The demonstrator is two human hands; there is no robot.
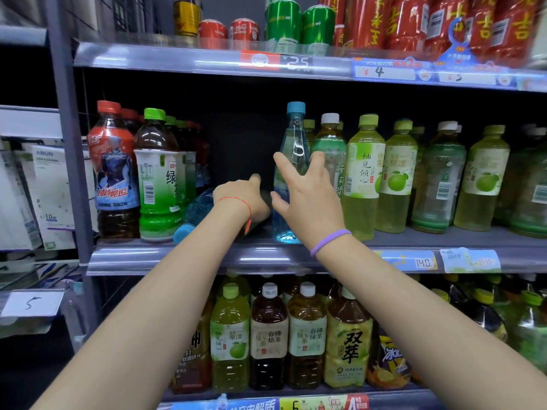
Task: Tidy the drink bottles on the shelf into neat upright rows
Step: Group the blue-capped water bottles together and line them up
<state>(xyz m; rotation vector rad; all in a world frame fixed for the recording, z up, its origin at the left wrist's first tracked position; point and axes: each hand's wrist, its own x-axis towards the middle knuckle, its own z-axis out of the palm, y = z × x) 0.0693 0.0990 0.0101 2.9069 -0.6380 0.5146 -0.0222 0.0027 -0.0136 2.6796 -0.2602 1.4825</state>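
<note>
The fingers (318, 165) of the right hand (307, 196) are spreading wide around a clear blue bottle (291, 173), which is standing upright at the front of the middle shelf (189, 255); the thumb is sitting on its left side and the fingertips on its right, so the hand is cupping it loosely rather than clamping it. A purple band is circling that wrist. The left hand (241, 199) is reaching past into the dark gap on the shelf, its fingers hidden behind the knuckles, so I cannot tell whether they are gripping anything. A red string is crossing that wrist. Just beside and under the left wrist one blue-capped bottle (194, 213) is lying on its side, cap (182, 232) pointing toward the shelf edge.

To the left, two front bottles are standing upright: a red-capped cola bottle (114, 173) and a green tea bottle (158, 176), with more behind them. To the right of the clear bottle, five front bottles with pale green or white caps are standing in a row, beginning with a white-capped one (331, 149) and a pomelo drink (365, 179). Three price tags are showing on the upper rail.
</note>
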